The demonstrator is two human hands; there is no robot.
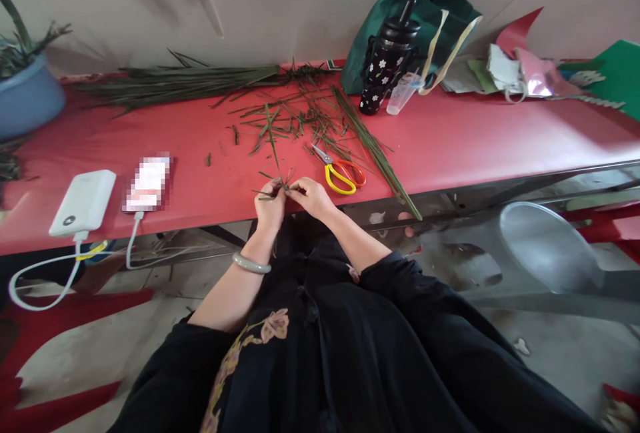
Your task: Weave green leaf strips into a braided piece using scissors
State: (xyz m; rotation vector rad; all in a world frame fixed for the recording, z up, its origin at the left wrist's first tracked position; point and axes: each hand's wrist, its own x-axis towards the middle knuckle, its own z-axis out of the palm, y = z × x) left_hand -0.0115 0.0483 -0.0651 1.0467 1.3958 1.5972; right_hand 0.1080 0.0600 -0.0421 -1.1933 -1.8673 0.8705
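At the near edge of the red table, both hands meet over a small knot of green leaf strips. The left hand pinches it with fingers closed tight on the strips; the right hand does likewise, fingertips narrowed onto the same bundle. The strips look light, thin and springy, likely to crease or split if bent sharply, so a hold close to the fold seems best. Just beyond lie yellow-and-orange scissors beside a long stalk bundle. Toward the far edge, loose cuttings scatter, with a black bottle behind.
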